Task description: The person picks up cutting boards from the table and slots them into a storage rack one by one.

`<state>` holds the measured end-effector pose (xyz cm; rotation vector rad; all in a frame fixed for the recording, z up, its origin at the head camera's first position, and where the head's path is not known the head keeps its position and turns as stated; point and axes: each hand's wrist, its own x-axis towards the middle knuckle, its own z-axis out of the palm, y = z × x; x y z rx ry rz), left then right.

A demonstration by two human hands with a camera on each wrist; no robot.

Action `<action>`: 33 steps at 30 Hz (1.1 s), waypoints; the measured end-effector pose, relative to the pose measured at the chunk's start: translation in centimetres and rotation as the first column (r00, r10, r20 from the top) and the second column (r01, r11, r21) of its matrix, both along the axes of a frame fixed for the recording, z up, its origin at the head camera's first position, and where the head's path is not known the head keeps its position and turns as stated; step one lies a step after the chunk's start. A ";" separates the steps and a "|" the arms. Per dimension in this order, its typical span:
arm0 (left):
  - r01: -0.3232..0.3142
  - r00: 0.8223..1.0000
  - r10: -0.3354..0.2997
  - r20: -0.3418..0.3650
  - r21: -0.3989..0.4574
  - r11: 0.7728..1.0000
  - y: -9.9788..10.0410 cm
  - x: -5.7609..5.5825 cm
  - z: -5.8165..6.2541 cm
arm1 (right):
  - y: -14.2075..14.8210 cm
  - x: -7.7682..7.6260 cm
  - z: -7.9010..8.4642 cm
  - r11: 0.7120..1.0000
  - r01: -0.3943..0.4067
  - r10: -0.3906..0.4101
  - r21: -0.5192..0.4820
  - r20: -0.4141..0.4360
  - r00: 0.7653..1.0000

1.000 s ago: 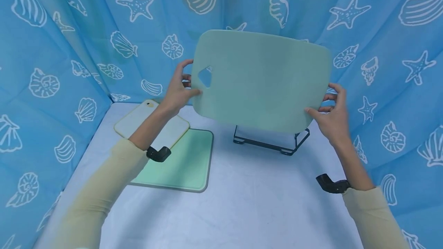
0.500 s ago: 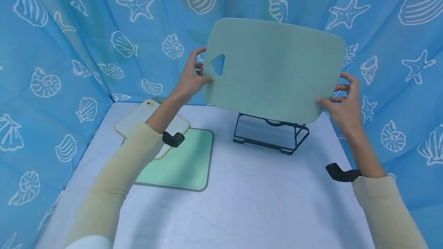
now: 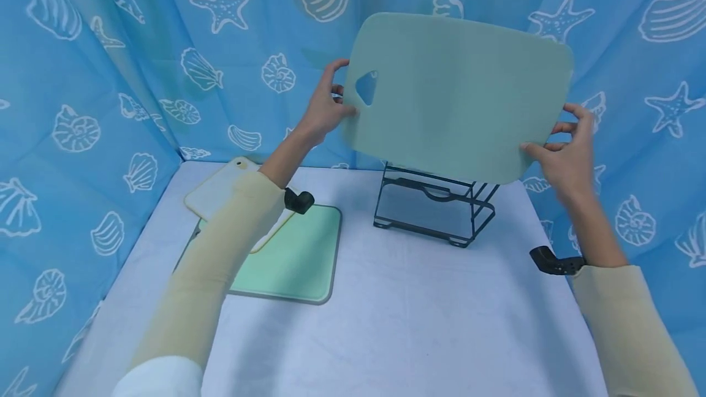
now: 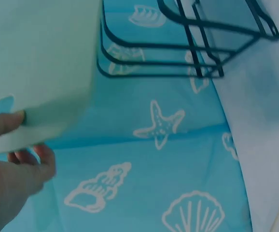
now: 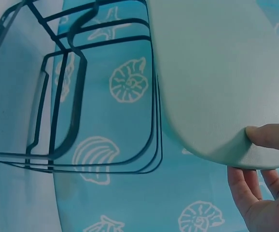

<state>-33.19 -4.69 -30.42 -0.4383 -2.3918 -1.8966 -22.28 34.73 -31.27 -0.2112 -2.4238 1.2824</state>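
Note:
A pale green cutting board (image 3: 458,97) with a cut-out near its left end is held up in the air, slightly tilted down to the right. My left hand (image 3: 326,106) grips its left end, thumb on the near face and fingers behind. The right hand (image 3: 573,152) pinches the lower right end the same way. Below and behind the board stands a black wire rack (image 3: 425,234), its top partly hidden by the board. Both wrist views show the board apart from the rack's bars (image 5: 81,92).
On the left of the white table (image 3: 419,317), a white cutting board with a yellow edge (image 3: 220,185) lies partly over a light green board with a grey rim (image 3: 298,262). My left forearm covers part of both. A blue shell-patterned curtain (image 3: 265,29) hangs behind and at the sides.
Both hands have moved the pale green cutting board up and to the right. More of the black wire rack now shows beneath it. The boards on the table have not moved.

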 end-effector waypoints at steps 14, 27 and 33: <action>0.062 0.998 -0.061 -0.035 0.023 0.998 1.5 -1.5 1.0 | 1.3 -1.2 0.7 0.998 0.041 -0.040 0.042 -0.029 0.999; 0.012 0.993 -0.012 -0.115 -0.007 1.000 3.6 -3.0 0.8 | 2.4 -3.1 1.3 0.997 0.069 -0.070 -0.018 -0.012 0.997; -0.004 0.991 0.003 -0.134 -0.008 1.000 4.1 -3.3 0.6 | 3.0 -3.7 1.1 0.998 0.057 -0.057 0.004 -0.042 0.998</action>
